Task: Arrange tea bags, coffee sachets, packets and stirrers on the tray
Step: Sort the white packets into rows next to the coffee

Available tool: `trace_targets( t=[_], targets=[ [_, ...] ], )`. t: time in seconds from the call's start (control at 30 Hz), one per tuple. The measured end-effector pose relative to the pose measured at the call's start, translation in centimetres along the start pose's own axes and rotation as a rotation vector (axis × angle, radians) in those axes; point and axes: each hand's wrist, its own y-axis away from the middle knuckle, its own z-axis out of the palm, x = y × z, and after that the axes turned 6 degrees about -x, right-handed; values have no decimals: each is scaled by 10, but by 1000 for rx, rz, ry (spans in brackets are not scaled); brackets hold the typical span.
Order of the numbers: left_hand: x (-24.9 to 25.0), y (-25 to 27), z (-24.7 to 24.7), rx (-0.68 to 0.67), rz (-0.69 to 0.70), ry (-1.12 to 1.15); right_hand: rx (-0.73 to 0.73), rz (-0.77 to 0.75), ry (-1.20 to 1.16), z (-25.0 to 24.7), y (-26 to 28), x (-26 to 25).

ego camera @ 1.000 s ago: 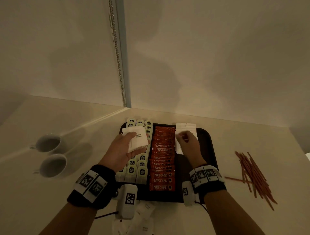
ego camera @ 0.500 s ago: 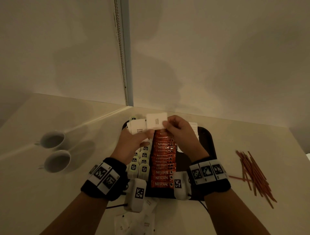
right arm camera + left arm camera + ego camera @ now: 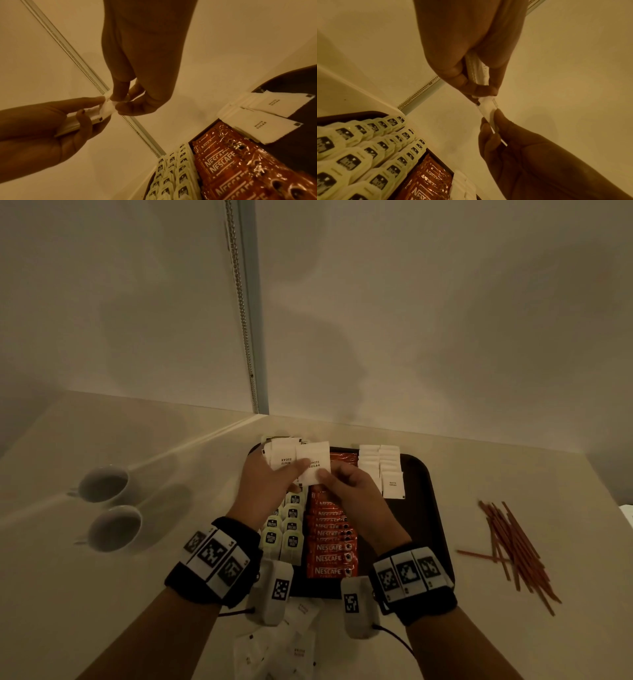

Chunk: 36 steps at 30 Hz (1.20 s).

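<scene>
**Pinching one sugar packet off a held stack**

Pinching a flat, square paper packet (image 3: 313,465) printed "WHITE SUGAR", the right hand (image 3: 354,494) grips its near edge between thumb and fingertips above the tray (image 3: 433,508). The left hand (image 3: 263,486) clasps a thin stack of packets (image 3: 282,457), crimped edges aligned, just beside it. Below, glossy red coffee sachets (image 3: 330,546) overlap in a column running near to far; pale tea bags (image 3: 284,534) stand in rows on their left, laid white packets (image 3: 382,469) on their right. Slender reddish stirrers (image 3: 515,546) lie scattered on the counter, well apart. Two round cups (image 3: 109,508) sit left.
</scene>
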Motion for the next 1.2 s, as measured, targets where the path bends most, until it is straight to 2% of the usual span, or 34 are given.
trace_targets(
  t=[0.13,0.23,0.3,0.4,0.47,0.53,0.63,0.73,1.1,1.2],
  targets=[
    [-1,2,5,-7,-18,34,25,-5,-90,-5,0,7],
    [-4,4,2,-53,-118,189,108,25,-49,-29,2,15],
    [-7,5,-3,-63,-182,327,244,25,17,-55,1,25],
    [-10,7,-8,-57,-233,465,531,57,232,-98,-3,47],
    [-10,8,-9,-67,-250,514,662,141,389,-126,-6,66],
    [-11,7,-9,-75,-266,542,723,247,472,-146,-8,82],
    [-13,5,-9,-79,-281,551,717,338,533,-163,-14,95],
    [-14,4,-9,-77,-298,546,709,366,570,-167,-20,98],
    [-19,4,-14,-118,-327,627,758,410,686,-152,-31,91],
    [-16,5,-12,-106,-320,614,759,354,715,-146,-31,82]
  ],
)
